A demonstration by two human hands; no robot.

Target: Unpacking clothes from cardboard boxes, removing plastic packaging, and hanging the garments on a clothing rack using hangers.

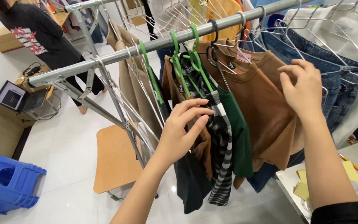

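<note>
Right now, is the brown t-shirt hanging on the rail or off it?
Hanging: the brown t-shirt is on a hanger hooked over the rail; the right hand touches it.

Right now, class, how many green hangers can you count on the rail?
3: one thin green hanger left of the left hand, and two hooked together over the striped garment. Clothes may hide others.

Blue stool (5, 182), laptop (17, 97) (open)
</note>
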